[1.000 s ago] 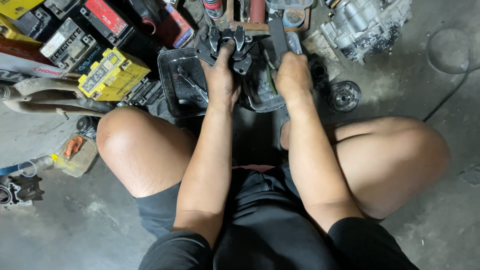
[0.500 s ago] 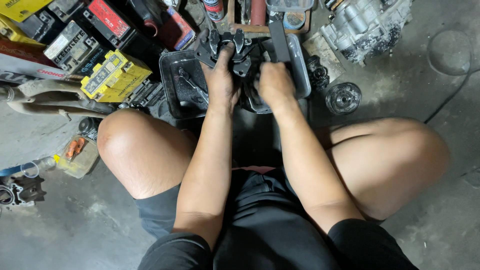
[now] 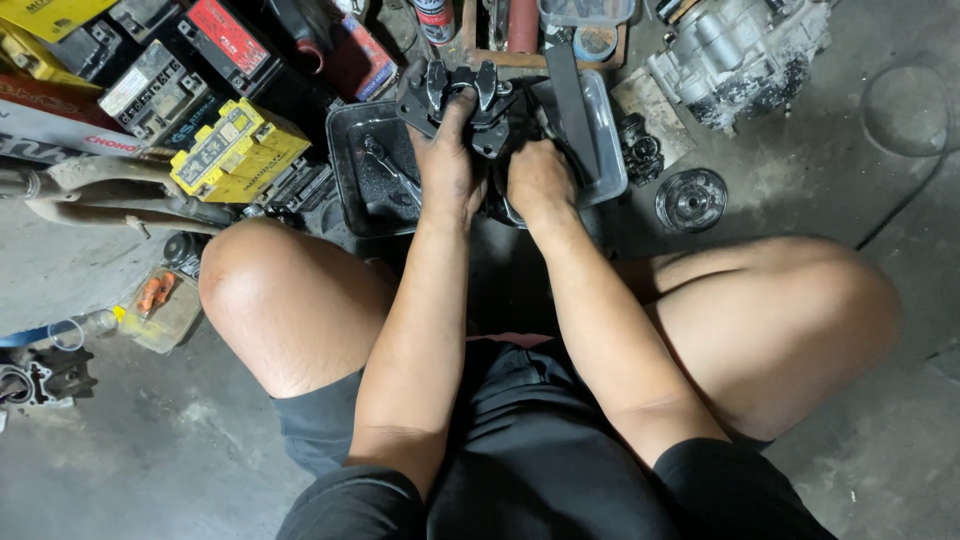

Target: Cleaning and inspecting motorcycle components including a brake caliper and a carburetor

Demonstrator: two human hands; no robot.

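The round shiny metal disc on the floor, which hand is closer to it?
Right. The right hand is down by the clear plastic tub, just across from the disc. The left hand holds a dark metal part further away.

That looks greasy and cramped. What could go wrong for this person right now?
The left hand grips a dark metal part over a black tray; with oily fingers it might slip and drop. The right hand works low beside a clear plastic tub, so knuckles could get pinched. A round metal piece lies loose by the knee and could be kicked.
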